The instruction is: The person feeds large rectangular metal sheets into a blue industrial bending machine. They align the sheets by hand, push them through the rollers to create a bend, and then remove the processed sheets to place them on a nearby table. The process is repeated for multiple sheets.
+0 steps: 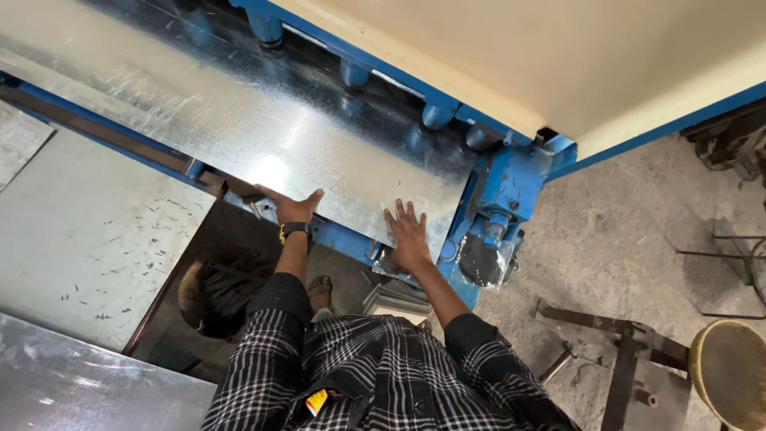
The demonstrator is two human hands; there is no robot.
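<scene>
Sheet metal (263, 128), thin, flat and shiny with a mottled galvanised finish, lies across the blue machine (511, 179), its far edge under the row of round blue clamps. Your left hand (292, 207) presses its near edge, fingers spread flat, grip released, a watch (294, 231) on the wrist. Your right hand (408, 236) lies palm down near the sheet's right corner, fingers splayed, grip also released. A duller grey sheet (88, 239) sits lower left. A round stool (730, 373) stands on the rough concrete floor (622, 239) at right.
</scene>
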